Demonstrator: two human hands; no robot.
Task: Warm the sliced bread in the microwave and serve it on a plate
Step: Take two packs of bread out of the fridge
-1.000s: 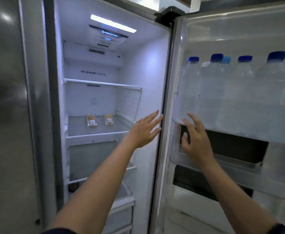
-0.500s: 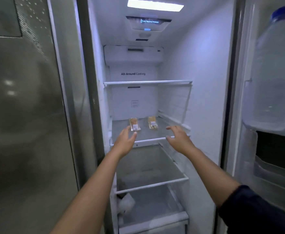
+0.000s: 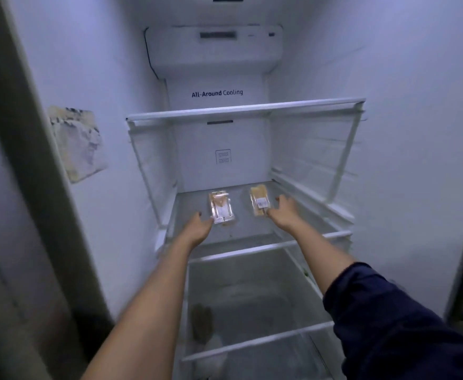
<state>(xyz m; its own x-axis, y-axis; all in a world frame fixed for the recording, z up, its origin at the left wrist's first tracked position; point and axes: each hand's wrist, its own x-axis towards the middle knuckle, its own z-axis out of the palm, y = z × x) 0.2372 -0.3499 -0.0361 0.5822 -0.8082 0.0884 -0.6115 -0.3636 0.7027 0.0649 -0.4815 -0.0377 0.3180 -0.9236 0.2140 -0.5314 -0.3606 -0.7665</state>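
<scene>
Head view: left hand open, fingers loosely spread, empty, just short of the left bread packet. Right hand open too, gripping nothing, thumb at the edge of the right bread packet. Both packets flat, side by side on the middle shelf inside the fridge.

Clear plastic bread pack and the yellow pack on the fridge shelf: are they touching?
Apart. Head view shows bare grey shelf between the clear plastic bread pack and the yellow pack.

Dim bluish light from above, soft motion blur, edges bowed by wide-angle lens
</scene>
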